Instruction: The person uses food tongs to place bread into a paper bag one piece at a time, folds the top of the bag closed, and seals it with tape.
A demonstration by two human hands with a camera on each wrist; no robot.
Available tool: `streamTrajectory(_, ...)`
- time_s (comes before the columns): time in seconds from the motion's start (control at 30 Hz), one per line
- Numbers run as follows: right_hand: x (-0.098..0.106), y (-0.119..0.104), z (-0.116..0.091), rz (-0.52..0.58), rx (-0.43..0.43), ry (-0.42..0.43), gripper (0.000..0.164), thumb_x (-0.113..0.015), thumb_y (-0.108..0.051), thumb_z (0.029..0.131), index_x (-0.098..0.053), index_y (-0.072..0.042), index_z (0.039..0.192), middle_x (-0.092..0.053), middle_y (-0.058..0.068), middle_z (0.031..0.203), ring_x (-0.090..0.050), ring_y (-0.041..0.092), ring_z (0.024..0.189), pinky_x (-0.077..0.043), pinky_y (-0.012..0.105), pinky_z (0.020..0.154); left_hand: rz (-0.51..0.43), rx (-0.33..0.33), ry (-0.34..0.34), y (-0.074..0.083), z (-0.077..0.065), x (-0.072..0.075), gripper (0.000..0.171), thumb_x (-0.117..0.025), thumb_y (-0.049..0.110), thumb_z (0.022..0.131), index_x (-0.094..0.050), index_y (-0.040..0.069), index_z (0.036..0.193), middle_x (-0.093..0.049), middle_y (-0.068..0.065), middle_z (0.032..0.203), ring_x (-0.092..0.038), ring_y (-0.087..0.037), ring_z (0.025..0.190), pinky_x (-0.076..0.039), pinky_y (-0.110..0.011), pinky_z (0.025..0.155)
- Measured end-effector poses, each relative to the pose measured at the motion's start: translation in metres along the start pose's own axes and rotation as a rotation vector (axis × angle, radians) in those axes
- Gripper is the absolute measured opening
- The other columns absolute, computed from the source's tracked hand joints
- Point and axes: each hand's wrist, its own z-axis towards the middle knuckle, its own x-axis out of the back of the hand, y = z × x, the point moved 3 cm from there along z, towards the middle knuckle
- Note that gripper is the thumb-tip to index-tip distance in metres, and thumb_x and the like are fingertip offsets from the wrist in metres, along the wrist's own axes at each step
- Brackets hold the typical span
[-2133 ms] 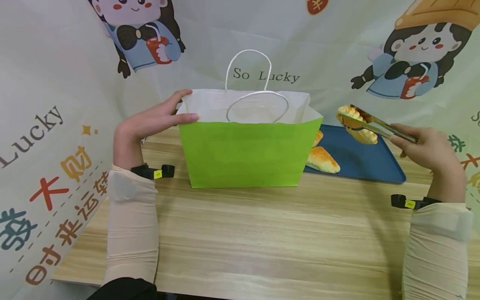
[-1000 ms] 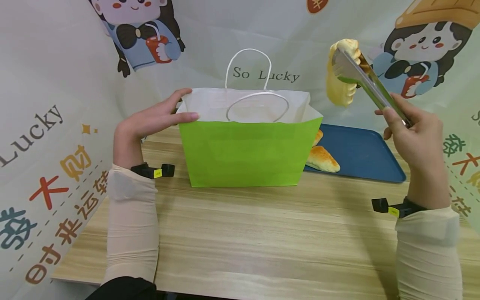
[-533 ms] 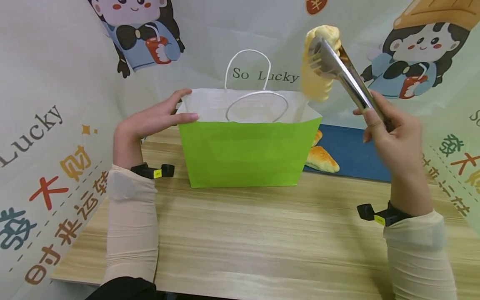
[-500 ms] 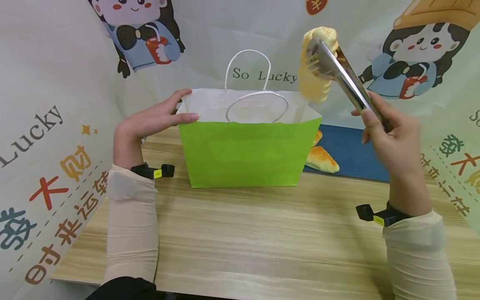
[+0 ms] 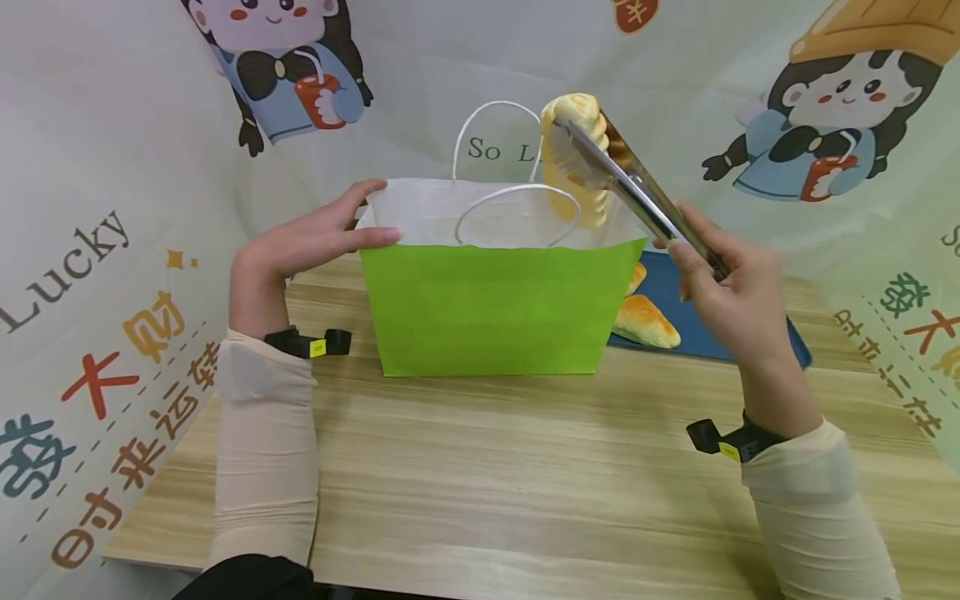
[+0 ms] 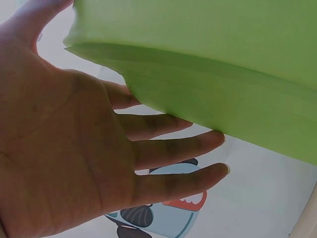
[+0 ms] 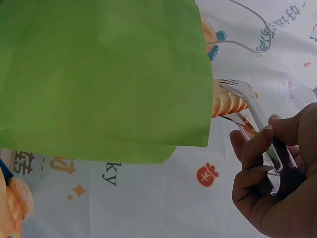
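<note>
A green paper bag [image 5: 501,312] with a white inside and white cord handles stands upright on the table, its mouth open. At its left rim rests my left hand [image 5: 311,229]: the thumb lies on the front corner and a finger reaches the back corner. The left wrist view shows the fingers of this hand [image 6: 74,139] straight and spread against the bag's outside. My right hand [image 5: 738,287] grips metal tongs [image 5: 645,200]. Their ends pinch a ridged golden bread roll [image 5: 576,108], hanging upright over the right part of the bag's mouth. Its lower end shows behind the front handle.
Right of the bag, partly behind it, lies a blue tray [image 5: 693,337] bearing golden bread pieces [image 5: 647,323]. The wooden table [image 5: 480,467] extends in front. A printed white backdrop [image 5: 420,67] rises close behind and along the left.
The tongs lifted the bread roll from over the tray, turned it upright, carried it left, then lowered it slightly over the bag. My left hand and the bag stayed in place.
</note>
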Motion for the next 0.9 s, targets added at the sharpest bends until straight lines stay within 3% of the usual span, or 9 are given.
streamTrajectory(0.2,-0.005,-0.005,-0.004,-0.018,0.017,-0.010,0.043,-0.064,0.002,0.103,-0.066,-0.010,0.144,-0.070,-0.019,0.085,-0.049,0.006,0.052,-0.034,0.019,0.045,0.002,0.000,-0.003,-0.001,0.002,-0.001,0.092,-0.057,0.052,0.104,-0.004,0.017,0.171,-0.018,-0.011,0.172,-0.022,-0.030,0.155,-0.020,-0.060,0.125)
streamTrajectory(0.37,-0.010,-0.008,-0.006,-0.082,0.054,-0.019,0.045,-0.066,0.001,0.103,-0.066,-0.014,0.145,-0.059,0.000,0.068,-0.039,0.006,0.046,-0.029,0.021,0.043,0.001,0.000,-0.002,-0.002,0.002,0.000,0.093,-0.057,0.052,0.103,-0.004,0.018,0.171,-0.018,-0.011,0.172,-0.022,-0.030,0.155,-0.021,-0.060,0.125)
streamTrajectory(0.57,-0.018,-0.009,-0.008,-0.147,0.064,-0.038,0.045,-0.068,-0.003,0.102,-0.065,-0.015,0.146,-0.066,0.012,0.077,-0.031,0.007,0.041,-0.025,0.022,0.041,-0.002,-0.001,-0.003,-0.004,0.001,0.000,0.093,-0.057,0.052,0.103,-0.004,0.017,0.171,-0.017,-0.011,0.172,-0.022,-0.030,0.155,-0.020,-0.060,0.125)
streamTrajectory(0.9,-0.033,-0.011,-0.012,-0.211,0.097,-0.096,0.051,-0.072,-0.005,0.100,-0.062,-0.016,0.149,-0.074,0.013,0.083,-0.037,0.005,0.042,-0.026,0.021,0.042,-0.009,-0.006,-0.001,-0.005,0.000,0.001,0.092,-0.057,0.052,0.104,-0.004,0.017,0.171,-0.018,-0.011,0.172,-0.021,-0.029,0.155,-0.020,-0.060,0.126)
